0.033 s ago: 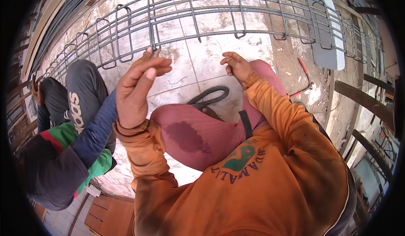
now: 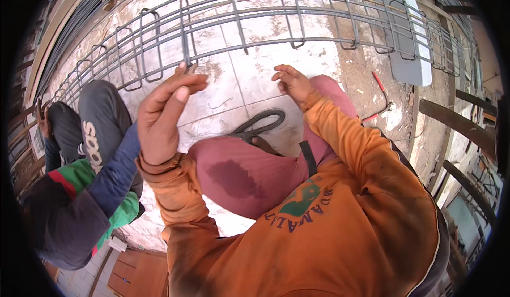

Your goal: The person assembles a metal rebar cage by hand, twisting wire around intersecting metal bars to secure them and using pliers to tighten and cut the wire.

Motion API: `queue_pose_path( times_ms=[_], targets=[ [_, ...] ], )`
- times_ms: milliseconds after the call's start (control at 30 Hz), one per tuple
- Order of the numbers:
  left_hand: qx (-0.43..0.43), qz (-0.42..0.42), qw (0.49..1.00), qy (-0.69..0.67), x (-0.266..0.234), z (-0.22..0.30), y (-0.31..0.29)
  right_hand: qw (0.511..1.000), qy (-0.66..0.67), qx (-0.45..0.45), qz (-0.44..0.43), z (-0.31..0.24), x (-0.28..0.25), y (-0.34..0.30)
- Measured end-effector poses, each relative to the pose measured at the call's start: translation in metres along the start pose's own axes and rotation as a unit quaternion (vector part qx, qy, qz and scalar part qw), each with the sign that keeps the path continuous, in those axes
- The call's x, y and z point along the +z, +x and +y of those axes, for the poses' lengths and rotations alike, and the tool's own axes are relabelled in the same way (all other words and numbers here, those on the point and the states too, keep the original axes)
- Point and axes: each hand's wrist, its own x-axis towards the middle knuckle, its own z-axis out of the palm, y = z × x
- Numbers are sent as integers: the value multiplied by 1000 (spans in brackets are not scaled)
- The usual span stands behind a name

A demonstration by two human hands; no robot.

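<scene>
My left hand is raised in front of the reinforcement cage, near a vertical stirrup. Its fingers stretch toward the bars, the thumb lies apart, and nothing shows in its grasp. Behind it a co-worker's blue sleeve reaches in, and that hand is mostly hidden. Over my right knee hovers my right hand, its fingers loosely bent and spread, with no object visible in them. A looped bundle of dark tie wire rests on the pale tiled floor between my legs.
A red-handled hacksaw lies on the floor to the right. Beyond it stand dark curved beams, and a grey slab sits under the cage's right part. Long steel rods run along the far left. The co-worker's knee is close on my left.
The whole view has shifted slightly, so the cage and both hands appear a little farther left. The hands keep nearly the same pose.
</scene>
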Motion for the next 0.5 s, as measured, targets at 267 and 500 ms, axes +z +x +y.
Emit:
queue_pose_path(
  times_ms=[267,500],
  targets=[
    [-11,25,998,65,32,-40,40,981,192,-21,-35,16,12,29],
    [82,139,965,207,83,-150,89,953,269,-78,-113,17,24,73]
  ],
)
